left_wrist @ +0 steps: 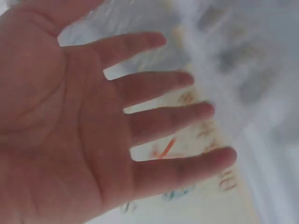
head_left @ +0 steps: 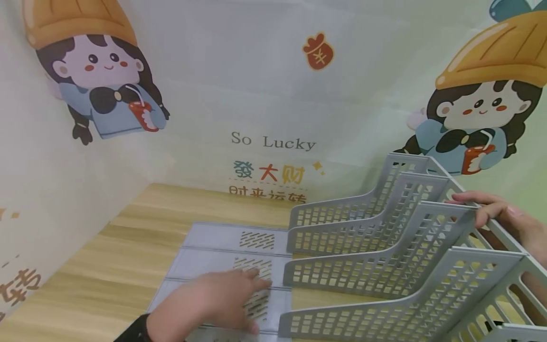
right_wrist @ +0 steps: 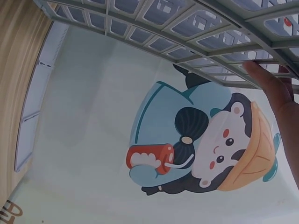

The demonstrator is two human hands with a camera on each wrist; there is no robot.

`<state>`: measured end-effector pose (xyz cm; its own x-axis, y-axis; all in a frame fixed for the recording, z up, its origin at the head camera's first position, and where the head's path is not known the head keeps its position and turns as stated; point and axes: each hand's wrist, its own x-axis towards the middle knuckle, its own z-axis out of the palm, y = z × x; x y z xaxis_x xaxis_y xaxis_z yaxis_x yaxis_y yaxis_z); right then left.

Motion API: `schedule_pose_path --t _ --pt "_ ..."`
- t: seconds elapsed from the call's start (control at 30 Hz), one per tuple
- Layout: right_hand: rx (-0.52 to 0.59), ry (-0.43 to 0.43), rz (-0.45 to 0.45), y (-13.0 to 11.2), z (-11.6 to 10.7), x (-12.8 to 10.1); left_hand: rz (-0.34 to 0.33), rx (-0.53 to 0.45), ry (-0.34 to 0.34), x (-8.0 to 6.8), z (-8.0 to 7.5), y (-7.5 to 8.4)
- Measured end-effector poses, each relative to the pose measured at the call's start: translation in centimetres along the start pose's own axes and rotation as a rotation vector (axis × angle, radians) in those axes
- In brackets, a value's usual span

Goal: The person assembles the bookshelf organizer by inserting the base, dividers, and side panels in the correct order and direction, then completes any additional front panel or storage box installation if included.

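A grey plastic file rack (head_left: 363,280) with several perforated upright dividers stands at the right in the head view. My right hand (head_left: 517,221) grips the top of its back side, fingers hooked over the edge. From the right wrist view, a finger (right_wrist: 266,81) lies against the rack's lattice (right_wrist: 163,35). A flat grey panel (head_left: 205,261) with slotted patches lies left of the dividers, their low front ends meeting its right edge. Over this panel is my left hand (head_left: 222,294); the left wrist view shows its fingers straight and spread, with nothing held.
Under everything is a wood-grain tabletop (head_left: 85,285). A pale printed backdrop (head_left: 239,85) with cartoon figures and lettering rises behind and along the left side. The rack's tall rear edges fill the right side.
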<state>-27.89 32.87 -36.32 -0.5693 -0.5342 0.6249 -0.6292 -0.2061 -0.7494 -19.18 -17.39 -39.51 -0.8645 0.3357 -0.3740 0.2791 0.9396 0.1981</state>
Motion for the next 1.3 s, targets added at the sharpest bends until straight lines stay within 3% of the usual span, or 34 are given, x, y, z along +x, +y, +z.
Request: schedule_pose_path --t 0.07,0.1,0.2,0.27,0.33,0.47,0.63,0.8,0.97,1.1,1.2,1.3 --pt "-0.068 0.071 0.043 -0.1 0.2 -0.3 0.026 -0.054 0.084 1.2 -2.2 -0.2" --pt "-0.052 0.055 0.027 0.0 0.0 -0.3 0.043 -0.083 0.144 2.3 -3.2 -0.4" --pt "-0.085 0.046 0.013 -0.1 0.0 -0.3 0.062 -0.210 0.274 7.0 -5.2 -1.0" --pt "-0.071 0.049 -0.005 -0.6 0.8 -0.2 0.071 -0.307 0.336 10.4 -5.4 -1.3" --pt "-0.053 0.039 -0.016 -0.7 1.3 -0.2 0.086 -0.381 0.355 13.1 -4.9 -1.7" --pt "0.018 0.014 -0.018 0.0 1.3 -0.8 0.123 -0.448 0.355 16.2 -3.9 -2.1" --pt "0.035 0.063 0.006 0.7 0.4 -1.2 0.145 -0.422 0.382 17.2 -3.7 -2.2" --pt "0.166 -0.050 -0.046 0.7 -0.5 -0.3 0.164 -0.389 0.407 17.9 -3.7 -2.2" --pt "0.170 -0.022 -0.060 0.1 0.6 -0.1 0.164 -0.320 0.407 18.0 -3.9 -2.1" --pt "0.233 -0.021 0.005 -0.5 1.7 0.3 0.167 -0.255 0.404 17.7 -4.4 -2.4" --pt "0.295 -0.024 0.036 -0.9 2.2 0.5 0.182 -0.281 0.360 17.3 -4.8 -2.8" --pt "0.237 0.015 0.014 -0.7 2.1 0.2 0.212 -0.311 0.298 17.2 -5.1 -3.1"
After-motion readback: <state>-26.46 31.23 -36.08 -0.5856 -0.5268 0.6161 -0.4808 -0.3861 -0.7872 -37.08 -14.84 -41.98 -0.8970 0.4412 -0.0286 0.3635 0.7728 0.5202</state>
